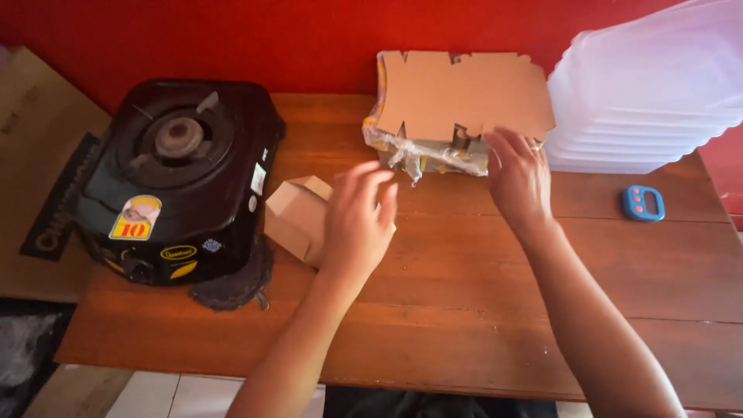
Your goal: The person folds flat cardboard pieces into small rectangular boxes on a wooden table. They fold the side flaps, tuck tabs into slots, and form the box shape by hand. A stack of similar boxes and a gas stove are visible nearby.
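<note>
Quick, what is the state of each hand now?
Left hand: open, fingers spread, holding nothing, beside the small folded box.
Right hand: open, holding nothing, fingertips at the stack of flat cardboard.

A worn brown wooden table [480, 310] made of long planks carries everything. On its left end sits a black single-burner gas stove [182, 182], and a dark, ragged cloth pad [232, 288] pokes out from under the stove's near corner. Just right of the stove lies a small folded brown cardboard box [298, 215]. Toward the far edge, near the middle, rests a plastic-wrapped bundle of flat die-cut cardboard sheets [457, 104]. Beside it, at the far right corner, stands a stack of translucent white plastic lids [646, 101]. A small blue oval timer [642, 203] lies near the right edge, apart from the stack.
</note>
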